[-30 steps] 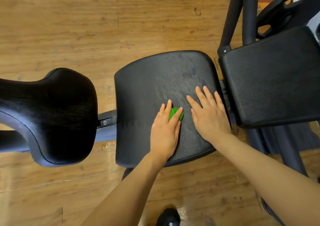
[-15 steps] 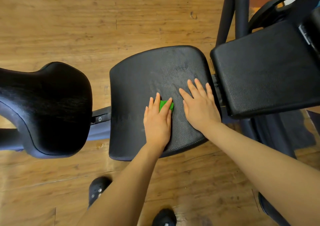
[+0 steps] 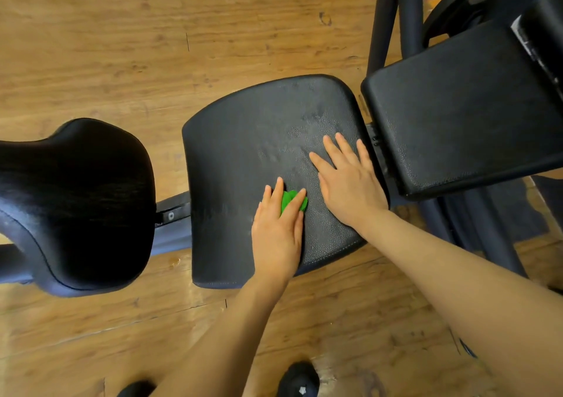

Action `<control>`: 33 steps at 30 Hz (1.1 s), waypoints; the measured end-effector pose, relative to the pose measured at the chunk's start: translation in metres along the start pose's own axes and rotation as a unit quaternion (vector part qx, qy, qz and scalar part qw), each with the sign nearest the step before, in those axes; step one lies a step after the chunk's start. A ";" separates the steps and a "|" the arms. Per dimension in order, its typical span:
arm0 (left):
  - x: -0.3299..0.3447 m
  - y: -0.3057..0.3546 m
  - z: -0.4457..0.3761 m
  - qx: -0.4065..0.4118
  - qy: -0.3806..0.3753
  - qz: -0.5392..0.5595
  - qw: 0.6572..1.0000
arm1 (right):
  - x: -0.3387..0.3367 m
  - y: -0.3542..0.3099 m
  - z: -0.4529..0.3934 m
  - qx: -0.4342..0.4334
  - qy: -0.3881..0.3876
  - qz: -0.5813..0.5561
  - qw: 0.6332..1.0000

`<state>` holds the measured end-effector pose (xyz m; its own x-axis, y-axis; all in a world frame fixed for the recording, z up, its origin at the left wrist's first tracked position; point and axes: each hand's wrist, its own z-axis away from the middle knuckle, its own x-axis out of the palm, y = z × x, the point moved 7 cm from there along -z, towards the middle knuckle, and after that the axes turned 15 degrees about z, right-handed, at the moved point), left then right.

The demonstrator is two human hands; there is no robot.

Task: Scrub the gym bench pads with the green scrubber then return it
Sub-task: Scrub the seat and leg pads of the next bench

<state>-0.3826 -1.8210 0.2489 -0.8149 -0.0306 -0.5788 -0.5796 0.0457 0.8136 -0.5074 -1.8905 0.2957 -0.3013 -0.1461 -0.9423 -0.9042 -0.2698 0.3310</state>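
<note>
Green scrubber (image 3: pixel 293 201) lies pressed under the left hand's (image 3: pixel 278 233) straight fingers on the seat pad (image 3: pixel 243 153); the right hand (image 3: pixel 347 180) rests flat beside them. Unpinched, it could slip out sideways.

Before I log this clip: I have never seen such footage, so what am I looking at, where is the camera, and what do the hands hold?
There is no machine here: a person wears a camera on the head, so it looks down along their own arms. Below is a gym bench over a wooden floor. The left hand lies flat on the middle seat pad, pressing a green scrubber under its fingers. The right hand rests open on the same pad, holding nothing. A back pad sits to the right, another black pad to the left. Dark shoes show at the bottom edge.
</note>
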 end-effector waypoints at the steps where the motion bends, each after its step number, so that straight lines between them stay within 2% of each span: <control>1: 0.000 -0.001 0.002 -0.001 -0.001 -0.002 1.000 | 0.000 0.000 0.000 0.000 -0.001 0.002 1.000; 11: 0.000 -0.006 -0.050 -0.055 0.050 0.031 0.997 | 0.001 -0.002 0.000 0.006 0.013 0.003 1.000; 29: -0.003 -0.005 -0.013 0.010 0.033 0.002 0.999 | 0.000 -0.005 0.001 -0.021 0.067 0.016 0.997; 33: -0.005 -0.012 -0.035 -0.015 0.048 0.004 0.999 | 0.002 -0.006 0.000 -0.036 0.069 0.015 0.997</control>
<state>-0.3721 -1.8561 0.2440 -0.8151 -0.1263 -0.5654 -0.5716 0.0163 0.8204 -0.5022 -1.8893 0.2916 -0.2786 -0.2829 -0.9178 -0.8699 -0.3306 0.3660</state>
